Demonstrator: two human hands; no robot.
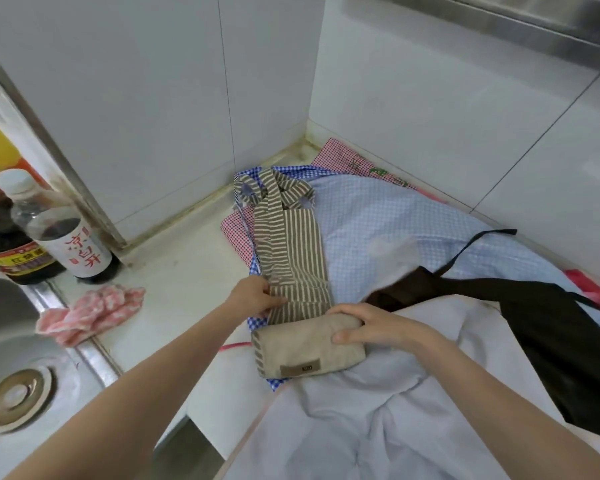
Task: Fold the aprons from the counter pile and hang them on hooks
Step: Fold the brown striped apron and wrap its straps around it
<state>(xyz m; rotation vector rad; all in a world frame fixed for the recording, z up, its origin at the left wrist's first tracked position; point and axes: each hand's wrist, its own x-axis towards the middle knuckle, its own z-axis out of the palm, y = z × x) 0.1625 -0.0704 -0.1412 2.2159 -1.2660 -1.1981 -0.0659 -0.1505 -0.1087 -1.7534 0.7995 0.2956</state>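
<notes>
A brown-and-cream striped apron [293, 244] lies folded into a narrow strip on top of the counter pile, its neck straps bunched toward the wall corner. Its near end is rolled into a beige bundle [302, 351] with a small label. My left hand [257, 296] pinches the strip's left edge just above the roll. My right hand [368, 327] grips the roll's right end, fingers curled over it. Beneath lie a light blue checked apron [395, 230], a red checked apron [343, 157], a black apron [541, 327] and a pale grey cloth [378, 420].
A pink rag [90, 313] lies on the counter [187, 271] by the steel sink [14, 341]. Two sauce bottles [59, 237] stand at the left against the white tiled wall [153, 98]. No hooks are in view.
</notes>
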